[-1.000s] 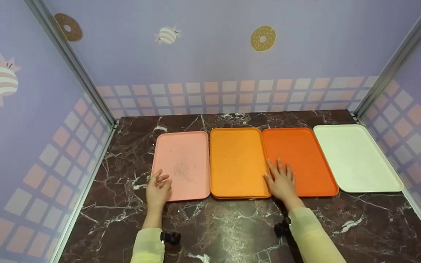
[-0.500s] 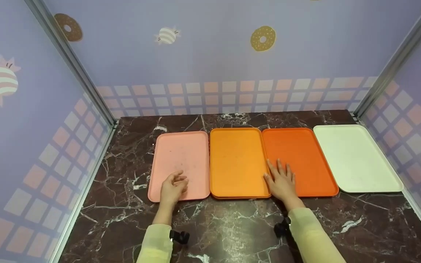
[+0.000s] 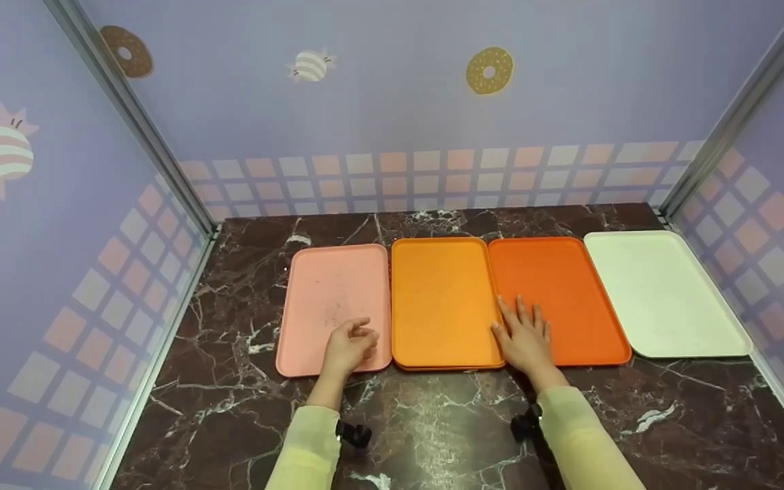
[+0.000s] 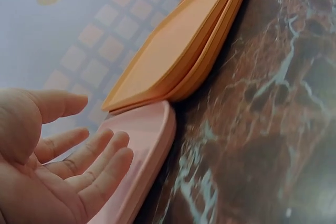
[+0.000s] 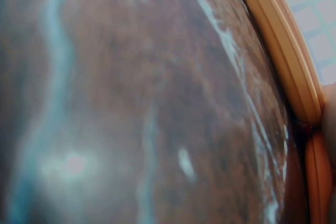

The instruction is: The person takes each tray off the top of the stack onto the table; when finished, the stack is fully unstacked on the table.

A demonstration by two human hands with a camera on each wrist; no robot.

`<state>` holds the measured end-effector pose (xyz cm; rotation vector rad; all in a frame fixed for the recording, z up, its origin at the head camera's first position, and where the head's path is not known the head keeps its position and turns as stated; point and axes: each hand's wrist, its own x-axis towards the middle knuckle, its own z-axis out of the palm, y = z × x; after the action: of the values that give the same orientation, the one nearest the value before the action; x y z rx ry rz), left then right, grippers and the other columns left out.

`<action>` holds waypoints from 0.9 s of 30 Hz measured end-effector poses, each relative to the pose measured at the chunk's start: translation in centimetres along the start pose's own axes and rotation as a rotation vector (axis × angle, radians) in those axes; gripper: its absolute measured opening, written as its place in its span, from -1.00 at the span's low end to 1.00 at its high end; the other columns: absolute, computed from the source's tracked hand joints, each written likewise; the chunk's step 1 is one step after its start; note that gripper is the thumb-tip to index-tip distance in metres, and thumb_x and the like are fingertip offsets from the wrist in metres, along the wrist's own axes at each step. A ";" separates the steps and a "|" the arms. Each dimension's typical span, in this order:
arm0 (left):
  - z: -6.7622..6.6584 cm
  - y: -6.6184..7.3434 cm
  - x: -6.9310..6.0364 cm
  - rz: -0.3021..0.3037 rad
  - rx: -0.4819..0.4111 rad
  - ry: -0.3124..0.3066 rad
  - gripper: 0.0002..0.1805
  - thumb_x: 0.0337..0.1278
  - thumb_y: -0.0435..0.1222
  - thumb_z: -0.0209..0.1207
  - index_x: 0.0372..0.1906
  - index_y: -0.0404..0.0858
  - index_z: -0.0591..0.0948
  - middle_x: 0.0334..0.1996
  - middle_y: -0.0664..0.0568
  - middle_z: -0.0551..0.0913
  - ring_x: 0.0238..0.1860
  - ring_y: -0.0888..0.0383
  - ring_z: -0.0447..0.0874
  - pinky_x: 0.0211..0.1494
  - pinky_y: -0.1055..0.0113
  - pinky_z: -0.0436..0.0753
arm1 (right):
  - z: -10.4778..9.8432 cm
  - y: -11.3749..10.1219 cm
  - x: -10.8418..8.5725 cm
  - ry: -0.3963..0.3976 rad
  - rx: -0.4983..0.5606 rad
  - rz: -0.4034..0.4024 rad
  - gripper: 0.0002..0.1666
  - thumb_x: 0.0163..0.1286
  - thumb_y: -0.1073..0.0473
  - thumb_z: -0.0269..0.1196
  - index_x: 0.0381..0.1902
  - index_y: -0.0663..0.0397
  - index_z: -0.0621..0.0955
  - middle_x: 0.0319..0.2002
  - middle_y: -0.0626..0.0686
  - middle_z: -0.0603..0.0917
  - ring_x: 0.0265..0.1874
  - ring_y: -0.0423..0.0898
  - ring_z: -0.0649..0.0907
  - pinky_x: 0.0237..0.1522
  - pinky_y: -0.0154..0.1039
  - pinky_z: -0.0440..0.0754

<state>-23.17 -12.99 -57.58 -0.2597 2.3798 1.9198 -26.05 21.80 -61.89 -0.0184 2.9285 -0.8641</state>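
Four trays lie side by side in the head view: pink (image 3: 327, 292), yellow-orange (image 3: 439, 299), red-orange (image 3: 548, 272) and pale green (image 3: 664, 292). The left hand (image 3: 350, 348) is over the pink tray's lower right part, its fingers loosely bent and holding nothing. In the left wrist view the left hand (image 4: 58, 161) has its palm up beside the pink tray (image 4: 152, 145), and the yellow-orange one (image 4: 173, 51) shows two stacked rims. The right hand (image 3: 527, 340) rests with spread fingers on the red-orange tray's left edge, fingertips at the yellow-orange tray's right rim.
A dark marbled table (image 3: 433, 422) carries the trays. Patterned walls stand behind (image 3: 392, 109) and on both sides, with metal posts at the corners. The pale green tray's lower right corner is close to the right wall.
The left hand has moved right, from the pink tray's left edge to its lower right part. Its left edge shifted slightly early on. The right hand has stayed in place.
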 end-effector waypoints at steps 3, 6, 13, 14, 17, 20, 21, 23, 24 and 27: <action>0.6 0.1 0.2 0.008 0.048 -0.019 -0.52 0.24 -0.45 0.27 0.24 -0.54 0.55 -0.08 -0.35 0.73 -0.28 0.05 0.78 -0.35 0.38 0.74 | 0.0 0.0 0.0 -0.002 0.003 -0.003 -0.25 0.66 -0.18 -0.06 0.68 -0.28 0.06 0.69 0.20 -0.15 0.63 0.38 -0.26 0.55 0.50 -0.36; 1.2 0.3 0.2 0.041 0.136 -0.026 -0.54 0.22 -0.42 0.29 0.20 -0.52 0.58 -0.10 -0.34 0.75 -0.22 0.00 0.78 -0.35 0.37 0.73 | 0.0 0.0 0.0 0.000 0.002 -0.008 -0.25 0.65 -0.18 -0.05 0.68 -0.28 0.06 0.69 0.21 -0.14 0.63 0.39 -0.25 0.55 0.50 -0.35; 2.2 0.3 0.1 0.059 0.266 -0.027 -0.56 0.23 -0.35 0.34 0.17 -0.47 0.64 -0.07 -0.29 0.76 0.05 -0.19 0.74 0.07 0.07 0.78 | 0.0 0.0 0.0 0.003 -0.004 -0.013 -0.25 0.65 -0.17 -0.05 0.68 -0.27 0.06 0.69 0.22 -0.13 0.63 0.40 -0.23 0.55 0.50 -0.33; 2.4 0.3 0.2 0.055 0.269 -0.027 -0.56 0.23 -0.35 0.35 0.16 -0.47 0.65 -0.07 -0.29 0.76 0.05 -0.18 0.73 0.09 0.07 0.78 | 0.0 0.0 0.0 0.004 -0.006 -0.012 -0.25 0.65 -0.17 -0.05 0.68 -0.28 0.07 0.69 0.22 -0.13 0.63 0.39 -0.23 0.55 0.50 -0.32; 2.8 0.1 0.3 0.058 0.289 -0.019 -0.55 0.17 -0.35 0.39 0.13 -0.48 0.66 -0.10 -0.27 0.77 -0.01 -0.13 0.75 0.02 0.13 0.79 | 0.0 0.0 0.1 0.007 -0.011 -0.008 -0.26 0.65 -0.17 -0.05 0.68 -0.28 0.07 0.69 0.21 -0.12 0.63 0.39 -0.23 0.56 0.49 -0.33; 3.2 0.0 0.3 0.048 0.314 -0.010 -0.55 0.11 -0.37 0.43 0.12 -0.46 0.67 -0.13 -0.23 0.76 -0.08 -0.06 0.73 -0.11 0.22 0.78 | -0.1 -0.1 0.1 0.007 -0.010 -0.005 -0.26 0.65 -0.17 -0.04 0.68 -0.28 0.07 0.69 0.21 -0.12 0.63 0.39 -0.23 0.56 0.50 -0.34; 3.4 -0.1 0.4 0.049 0.324 -0.006 -0.54 0.09 -0.38 0.43 0.11 -0.46 0.68 -0.13 -0.22 0.76 -0.10 -0.04 0.72 -0.13 0.24 0.78 | -0.1 -0.1 0.0 0.006 -0.007 -0.004 -0.25 0.65 -0.17 -0.04 0.68 -0.28 0.07 0.69 0.21 -0.13 0.63 0.39 -0.23 0.56 0.50 -0.34; 3.6 -0.1 0.3 0.052 0.332 0.005 -0.56 0.07 -0.41 0.44 0.10 -0.44 0.69 -0.14 -0.19 0.76 -0.12 -0.02 0.72 -0.17 0.26 0.77 | -0.1 -0.1 0.0 0.002 -0.004 -0.001 -0.25 0.65 -0.17 -0.04 0.68 -0.29 0.06 0.69 0.21 -0.14 0.63 0.39 -0.24 0.55 0.50 -0.35; 3.7 -0.2 0.3 0.061 0.335 0.011 -0.57 0.05 -0.43 0.44 0.08 -0.44 0.70 -0.15 -0.19 0.77 -0.13 -0.01 0.72 -0.16 0.25 0.77 | -0.1 -0.1 0.0 0.001 -0.003 0.000 -0.25 0.65 -0.17 -0.04 0.68 -0.29 0.06 0.69 0.21 -0.14 0.63 0.39 -0.24 0.55 0.50 -0.35; 3.8 -0.4 0.2 0.108 0.347 0.034 -0.62 0.02 -0.46 0.44 0.01 -0.44 0.74 -0.20 -0.19 0.79 -0.15 -0.02 0.74 -0.12 0.20 0.78 | -0.1 -0.1 0.0 -0.006 -0.005 0.002 -0.25 0.65 -0.18 -0.04 0.68 -0.30 0.05 0.69 0.20 -0.15 0.63 0.38 -0.25 0.55 0.50 -0.36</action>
<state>-23.47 -9.35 -58.82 -0.1433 2.7427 1.5100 -26.10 21.80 -61.78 -0.0180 2.9247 -0.8556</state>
